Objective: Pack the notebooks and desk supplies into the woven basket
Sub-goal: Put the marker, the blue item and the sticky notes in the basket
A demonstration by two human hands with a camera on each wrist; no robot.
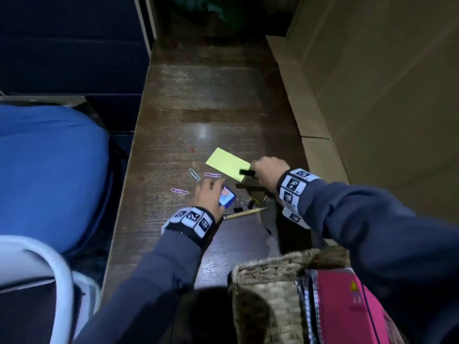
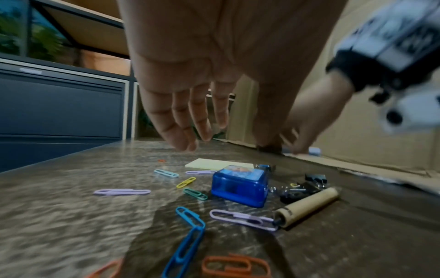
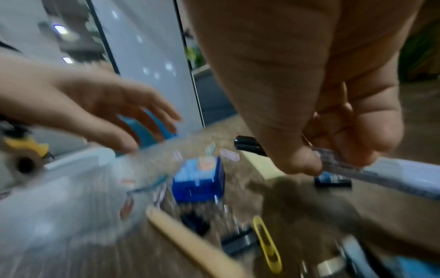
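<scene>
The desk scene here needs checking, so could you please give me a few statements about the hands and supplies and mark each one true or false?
1. The right hand grips a pen with a black cap. True.
2. The left hand is clenched around the blue sharpener. False: its fingers are spread and straight above the sharpener, holding nothing.
3. The yellow sticky-note pad lies flat on the desk. True.
4. The woven basket is empty. False: a pink notebook already stands in it.
5. All the paper clips are packed. False: several, such as a lilac paper clip, lie loose on the desk.
</scene>
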